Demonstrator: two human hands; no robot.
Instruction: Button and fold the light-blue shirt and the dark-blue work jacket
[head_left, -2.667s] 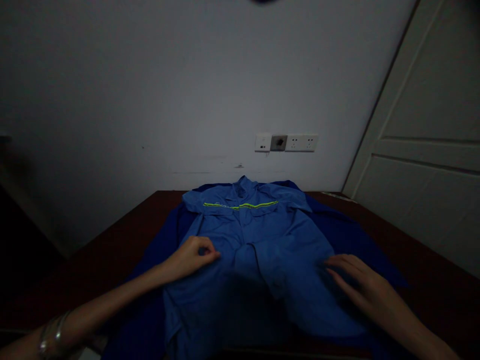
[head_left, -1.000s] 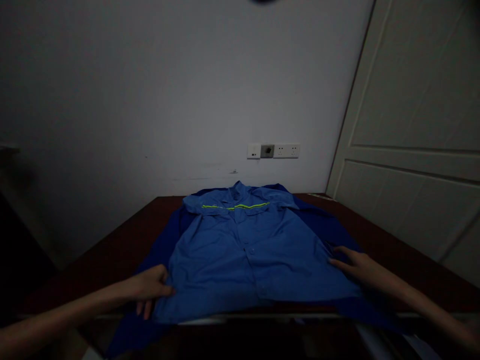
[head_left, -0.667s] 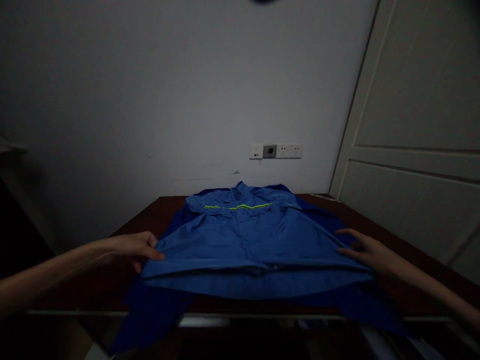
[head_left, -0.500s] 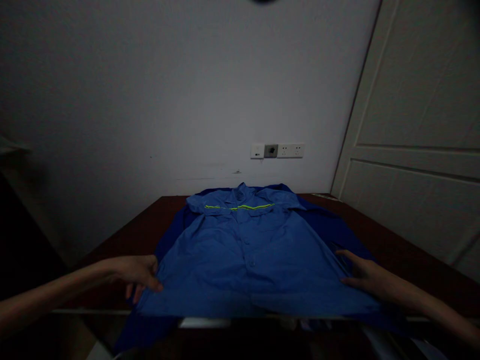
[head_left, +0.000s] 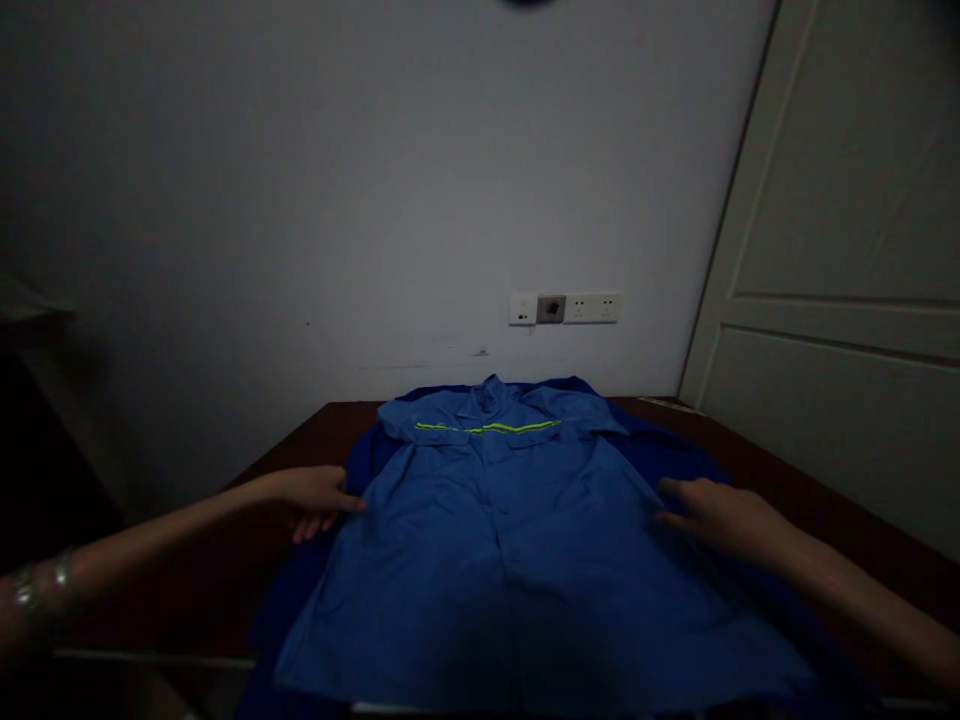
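Along the two side edges of a blue jacket [head_left: 450, 500], the left hand [head_left: 319, 500] and the right hand [head_left: 720, 515] were stretched in, each grip slightly parted; whether either pinched cloth, I couldn't make out. The jacket lay front up on a dark red worktop [head_left: 300, 440], collar [head_left: 489, 394] toward the wall [head_left: 405, 200]. White sockets [head_left: 592, 308] sat above it, a door [head_left: 825, 430] rightward.

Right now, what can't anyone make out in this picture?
In the head view:
Left hand and right hand: blur and dimness hide whether either grip pinches the blue shirt.
Marks by the yellow stripe: too small and dim to read.
Dark blue sleeve on the left: its end is cut off by the bottom edge.
Table under the shirt: covered by the cloth.
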